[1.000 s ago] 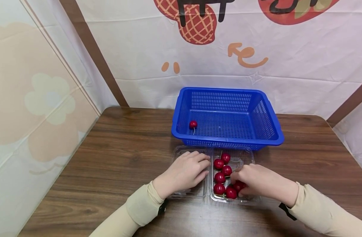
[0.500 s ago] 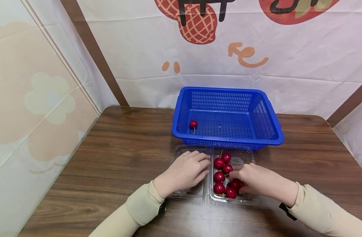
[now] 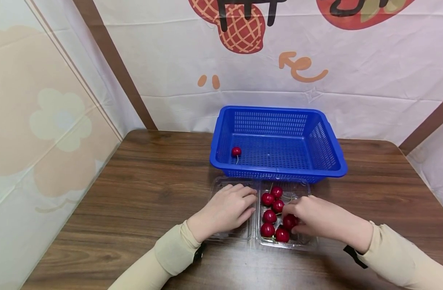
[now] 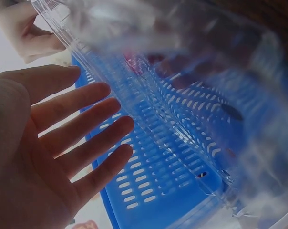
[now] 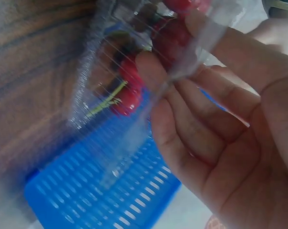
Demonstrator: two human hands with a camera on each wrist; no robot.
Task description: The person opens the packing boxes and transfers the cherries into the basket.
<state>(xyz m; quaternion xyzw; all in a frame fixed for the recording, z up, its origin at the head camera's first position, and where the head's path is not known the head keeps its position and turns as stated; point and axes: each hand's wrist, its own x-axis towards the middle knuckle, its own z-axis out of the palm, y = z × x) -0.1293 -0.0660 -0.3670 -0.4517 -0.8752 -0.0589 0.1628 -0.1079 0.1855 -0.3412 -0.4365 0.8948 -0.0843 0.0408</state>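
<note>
A clear plastic clamshell box lies unfolded on the table, its lid half to the left. Several red cherries with stems sit in the right half. My right hand reaches into that half and pinches a dark red cherry between thumb and fingers; the same cherry shows beside the fingertips in the head view. Over the lid half, my left hand lies palm down with relaxed fingers at the middle fold. The left wrist view shows those fingers spread beside the clear plastic.
Behind the box stands a blue perforated basket, close to the box's far edge. One cherry with a stem lies at its left inside. The wooden table ends at a printed cloth backdrop.
My right hand has shifted slightly up and away from the near edge, with one cherry now between its fingertips. Neighbouring cherries have moved a little. The left hand has stayed in place.
</note>
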